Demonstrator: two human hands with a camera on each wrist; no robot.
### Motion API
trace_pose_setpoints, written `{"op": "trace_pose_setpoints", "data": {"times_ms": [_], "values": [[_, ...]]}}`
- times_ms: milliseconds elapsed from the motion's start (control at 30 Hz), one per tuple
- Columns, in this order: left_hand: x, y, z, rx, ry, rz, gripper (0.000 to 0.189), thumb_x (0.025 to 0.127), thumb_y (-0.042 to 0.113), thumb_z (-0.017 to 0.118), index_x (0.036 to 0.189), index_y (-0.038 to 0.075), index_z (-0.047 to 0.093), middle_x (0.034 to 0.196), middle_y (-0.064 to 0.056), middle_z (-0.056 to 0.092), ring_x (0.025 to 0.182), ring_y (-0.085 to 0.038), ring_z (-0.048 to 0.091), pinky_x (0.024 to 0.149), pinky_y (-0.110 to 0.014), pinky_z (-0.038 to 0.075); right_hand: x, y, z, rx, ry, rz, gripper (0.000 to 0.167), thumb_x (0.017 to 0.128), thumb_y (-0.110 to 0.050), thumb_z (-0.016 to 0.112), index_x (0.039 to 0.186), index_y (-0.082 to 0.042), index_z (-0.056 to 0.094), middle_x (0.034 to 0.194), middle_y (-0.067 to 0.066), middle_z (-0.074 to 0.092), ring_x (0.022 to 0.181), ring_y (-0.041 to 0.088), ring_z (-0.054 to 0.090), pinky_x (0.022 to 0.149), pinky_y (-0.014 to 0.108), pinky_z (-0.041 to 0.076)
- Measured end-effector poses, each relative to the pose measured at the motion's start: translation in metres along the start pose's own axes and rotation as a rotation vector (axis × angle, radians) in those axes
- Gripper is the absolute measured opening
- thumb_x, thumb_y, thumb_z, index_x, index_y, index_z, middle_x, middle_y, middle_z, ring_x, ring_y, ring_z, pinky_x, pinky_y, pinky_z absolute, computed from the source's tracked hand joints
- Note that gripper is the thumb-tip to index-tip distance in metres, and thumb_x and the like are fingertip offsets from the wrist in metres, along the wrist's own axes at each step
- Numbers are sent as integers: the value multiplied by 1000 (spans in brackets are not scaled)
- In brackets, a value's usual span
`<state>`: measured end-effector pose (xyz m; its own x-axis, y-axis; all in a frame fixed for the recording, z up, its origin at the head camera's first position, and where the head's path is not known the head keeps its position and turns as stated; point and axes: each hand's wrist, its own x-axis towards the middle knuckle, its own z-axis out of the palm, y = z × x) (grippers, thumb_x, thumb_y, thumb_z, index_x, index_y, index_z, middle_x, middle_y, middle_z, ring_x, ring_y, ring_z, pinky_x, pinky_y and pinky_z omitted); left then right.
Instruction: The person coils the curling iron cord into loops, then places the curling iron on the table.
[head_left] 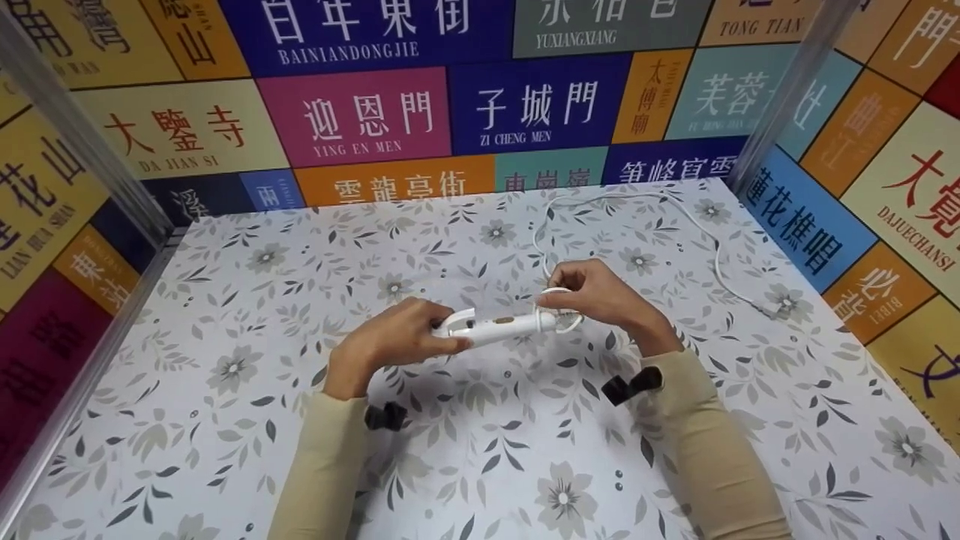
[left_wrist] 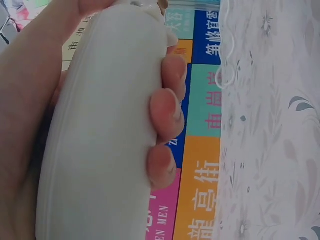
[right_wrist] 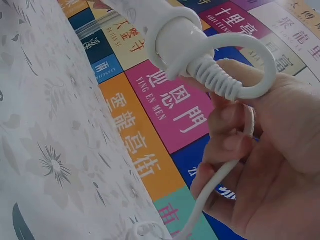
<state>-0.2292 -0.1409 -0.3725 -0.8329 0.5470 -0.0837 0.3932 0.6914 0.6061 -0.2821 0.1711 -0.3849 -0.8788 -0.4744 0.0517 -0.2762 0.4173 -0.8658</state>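
A white hair curling iron (head_left: 495,330) is held over the table between my two hands. My left hand (head_left: 405,331) grips its thick end, near a raised lever-like part; in the left wrist view the fingers (left_wrist: 167,115) curl round the smooth white body (left_wrist: 100,125). At the other end, my right hand (head_left: 600,296) pinches the white power cord (right_wrist: 215,180). The right wrist view shows the cord looped round the narrow tail of the iron, beside its ribbed strain relief (right_wrist: 212,75). Beyond, the cord passes between the curled fingers of my right hand.
The rest of the cord runs in a wide curve over the back right of the floral-patterned table (head_left: 225,435), its plug (head_left: 769,307) lying near the right edge. Colourful panels with lettering (head_left: 352,116) stand behind and at both sides. Each sleeve carries a black strap piece (head_left: 634,385).
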Motion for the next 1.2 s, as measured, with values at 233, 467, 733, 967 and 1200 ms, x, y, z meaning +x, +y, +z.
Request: {"op": "trace_pose_setpoints", "data": {"times_ms": [233,467,733,967,1200], "values": [[1,-2,1,93,43,-5,31,92,46,67,97,17,69,73,3,57,63,-12,48,61,-29,41,-8,-25,6,-95,44,6,21,97,-26,65,88,-9,73,73,-1,59,63,11,44,61,26,39],[-4,-6,-4,168,152,-43,32,94,46,65,104,16,67,80,-2,60,70,-18,50,66,-33,42,-17,-47,22,-275,202,-137,16,97,-21,66,97,-10,77,82,4,67,67,15,49,62,27,40],[-9,-10,-13,180,231,-83,35,95,47,62,103,14,63,78,-4,57,67,-19,48,63,-33,39,-20,-53,28,-242,87,-170,21,101,-26,61,108,-13,75,80,3,69,65,14,56,56,24,41],[-14,-8,-17,115,294,-101,36,97,49,60,104,14,60,75,-1,51,65,-17,47,62,-33,39,-15,-43,23,-79,-85,-159,28,104,-23,54,116,-7,73,93,13,75,77,25,71,65,31,57],[-17,-4,-20,48,325,-59,34,99,47,59,105,14,60,77,-2,55,65,-17,49,62,-32,40,-4,-18,15,107,-260,-115,33,105,-25,53,121,-3,70,93,16,76,78,23,74,81,45,59]]}}
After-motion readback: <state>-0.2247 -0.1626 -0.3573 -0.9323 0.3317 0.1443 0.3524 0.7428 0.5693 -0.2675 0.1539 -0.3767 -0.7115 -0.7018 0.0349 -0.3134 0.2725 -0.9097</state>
